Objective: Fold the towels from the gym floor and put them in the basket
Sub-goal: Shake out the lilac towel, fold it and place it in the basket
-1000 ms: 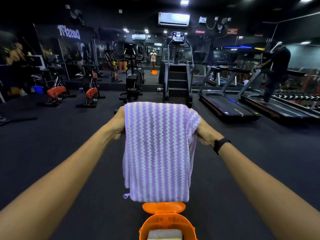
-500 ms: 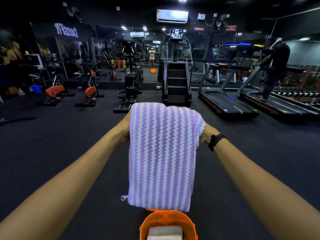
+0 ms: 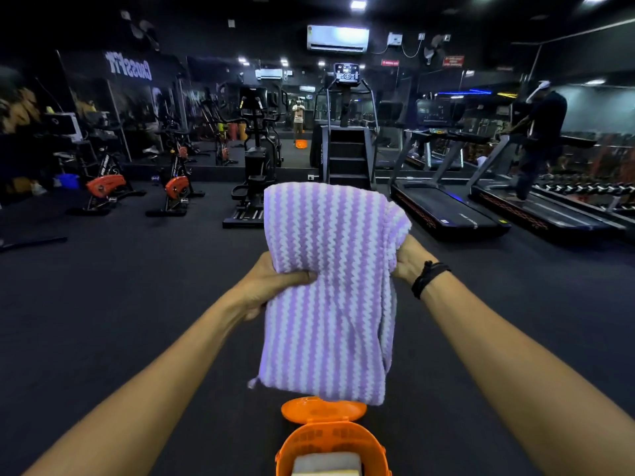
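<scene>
A purple and white zigzag-striped towel (image 3: 330,290) hangs folded in front of me, held up in the air. My left hand (image 3: 271,283) pinches its left side about a third of the way down, thumb across the front. My right hand (image 3: 407,259) grips the right edge, a black band on the wrist. Directly below the towel's lower edge stands an orange basket (image 3: 330,441) with its lid (image 3: 323,408) flipped open behind it. A pale folded towel (image 3: 326,463) lies inside the basket.
Dark rubber gym floor (image 3: 120,304) spreads all around. Spin bikes (image 3: 175,187) stand at left, a stair climber (image 3: 345,146) at centre back, treadmills (image 3: 443,204) at right. A person (image 3: 539,139) walks on the far right treadmill. Mirrors line the back wall.
Both hands have slid down from the towel's top fold to its sides, so the top now stands above them. The view has tilted slightly, showing more of the basket lid.
</scene>
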Demonstrator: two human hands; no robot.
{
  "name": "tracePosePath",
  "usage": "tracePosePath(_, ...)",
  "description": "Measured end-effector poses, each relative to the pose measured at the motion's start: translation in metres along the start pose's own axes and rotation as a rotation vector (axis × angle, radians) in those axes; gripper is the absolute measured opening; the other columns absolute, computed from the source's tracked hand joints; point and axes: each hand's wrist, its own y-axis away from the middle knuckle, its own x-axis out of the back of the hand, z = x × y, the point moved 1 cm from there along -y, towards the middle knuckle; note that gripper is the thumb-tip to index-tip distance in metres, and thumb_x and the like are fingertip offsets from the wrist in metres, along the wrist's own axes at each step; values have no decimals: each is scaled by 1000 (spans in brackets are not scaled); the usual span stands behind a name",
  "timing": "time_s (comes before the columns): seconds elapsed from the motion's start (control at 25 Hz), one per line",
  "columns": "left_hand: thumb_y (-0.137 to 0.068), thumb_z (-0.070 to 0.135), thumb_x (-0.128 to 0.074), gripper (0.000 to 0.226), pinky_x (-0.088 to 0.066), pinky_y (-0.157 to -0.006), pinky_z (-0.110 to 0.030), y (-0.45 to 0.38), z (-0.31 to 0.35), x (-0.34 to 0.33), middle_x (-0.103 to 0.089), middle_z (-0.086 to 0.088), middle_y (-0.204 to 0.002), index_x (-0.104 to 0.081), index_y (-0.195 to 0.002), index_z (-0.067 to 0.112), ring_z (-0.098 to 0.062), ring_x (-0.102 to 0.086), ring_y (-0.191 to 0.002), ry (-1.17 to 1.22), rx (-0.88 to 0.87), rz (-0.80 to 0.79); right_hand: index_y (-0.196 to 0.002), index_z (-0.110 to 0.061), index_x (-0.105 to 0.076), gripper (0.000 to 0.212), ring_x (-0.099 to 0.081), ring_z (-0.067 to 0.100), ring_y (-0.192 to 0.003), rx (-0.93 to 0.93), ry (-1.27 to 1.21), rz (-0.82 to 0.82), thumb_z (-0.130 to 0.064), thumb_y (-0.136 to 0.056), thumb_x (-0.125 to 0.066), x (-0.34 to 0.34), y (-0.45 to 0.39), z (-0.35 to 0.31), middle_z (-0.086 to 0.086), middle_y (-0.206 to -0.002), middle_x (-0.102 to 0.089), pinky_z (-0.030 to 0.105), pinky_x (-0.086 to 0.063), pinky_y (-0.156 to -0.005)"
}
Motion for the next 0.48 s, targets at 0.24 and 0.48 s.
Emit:
tracePosePath(0.24, -71, 14, -78, 54, -58, -79, -37, -7, 1, 13, -71, -4, -111, -60, -122, 13, -24, -69, -101, 208, 58, 150, -134, -19, -51, 89, -58, 25, -121, -165, 98, -419, -56, -59, -81, 22, 17, 25, 6, -133, -60, 38, -54, -90)
tracePosePath(0.48, -46, 39, -93, 80, -58, -73, -35, 0, 1, 15, -72, -9, -106, -62, -116, 14, -25, -71, -93, 331, 240, -65, -124, -18, -58, 49, -65, 32, -107, 46, 113, -108, -12, -78, -72, 13, 0, 34, 13, -120, -66, 50, -52, -90)
